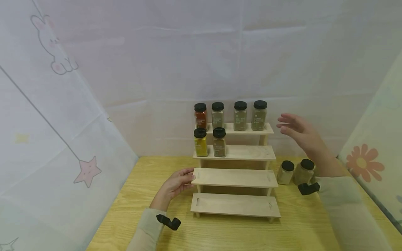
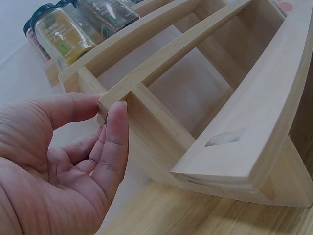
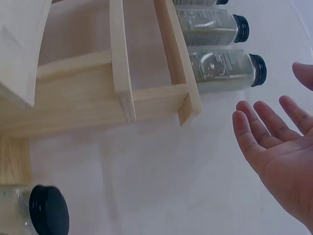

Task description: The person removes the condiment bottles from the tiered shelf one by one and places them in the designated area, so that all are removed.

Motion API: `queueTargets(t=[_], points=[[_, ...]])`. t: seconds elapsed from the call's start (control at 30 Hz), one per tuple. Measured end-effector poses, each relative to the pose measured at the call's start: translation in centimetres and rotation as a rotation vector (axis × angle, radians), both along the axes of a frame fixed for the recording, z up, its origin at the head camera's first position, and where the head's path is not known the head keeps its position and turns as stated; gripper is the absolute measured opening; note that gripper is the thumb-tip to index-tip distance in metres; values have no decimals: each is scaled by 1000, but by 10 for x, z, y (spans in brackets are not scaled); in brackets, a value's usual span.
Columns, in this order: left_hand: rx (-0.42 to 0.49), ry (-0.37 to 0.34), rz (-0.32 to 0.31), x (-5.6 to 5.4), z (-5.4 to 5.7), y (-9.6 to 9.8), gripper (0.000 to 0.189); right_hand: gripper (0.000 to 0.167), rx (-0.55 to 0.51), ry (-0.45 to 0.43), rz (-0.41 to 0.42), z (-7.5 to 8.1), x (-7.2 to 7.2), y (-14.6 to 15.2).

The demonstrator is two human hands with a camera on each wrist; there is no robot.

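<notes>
A stepped wooden spice rack [image 1: 235,203] stands on the table. My left hand [image 1: 177,183] pinches the left end of its second-lowest shelf [image 2: 117,93] between thumb and fingers. To the right of the top shelf, my right hand [image 1: 296,130] hangs in the air with fingers extended, holding nothing. The closest jar to it is the rightmost spice jar [image 1: 259,116] on that shelf; a gap separates them in the right wrist view. Also up there are a red spice jar [image 1: 201,118] and two paler ones. One tier down stand a yellow jar [image 1: 201,143] and a brown jar [image 1: 219,143].
Two more black-lidded jars, a smaller one [image 1: 285,173] and a larger one [image 1: 304,171], stand on the wooden table [image 1: 232,233] right of the rack, below my right forearm. A pale cloth backdrop [image 1: 176,69] rises behind and at both sides.
</notes>
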State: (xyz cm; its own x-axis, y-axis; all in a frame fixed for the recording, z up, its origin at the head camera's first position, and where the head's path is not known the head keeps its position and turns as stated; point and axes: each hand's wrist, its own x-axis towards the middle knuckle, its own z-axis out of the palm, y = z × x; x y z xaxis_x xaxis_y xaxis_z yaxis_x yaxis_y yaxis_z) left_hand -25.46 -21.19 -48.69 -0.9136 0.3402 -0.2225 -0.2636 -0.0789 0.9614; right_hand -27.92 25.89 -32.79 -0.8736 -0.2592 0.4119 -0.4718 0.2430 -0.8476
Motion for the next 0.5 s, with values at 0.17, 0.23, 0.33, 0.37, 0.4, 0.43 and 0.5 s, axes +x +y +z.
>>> queueTargets(t=[0.17,0.23,0.33,0.37,0.4,0.43,0.5], points=[[-2,4,1,0,0,1,72,48,2,10,21,1,0,-13],[0,4,4,0,-1,1,71,49,11,16,32,2,0,-18],[5,-3,8,0,-2,1,69,52,24,10,50,3,1,-29],[6,-3,7,-1,-2,1,69,52,24,-2,51,4,1,-32],[6,-3,6,-1,-2,1,69,54,29,-11,54,3,1,-36],[5,-3,6,-1,-2,0,69,55,36,-19,59,3,1,-39],[3,1,4,-1,-2,0,70,56,30,-43,66,2,0,-46]])
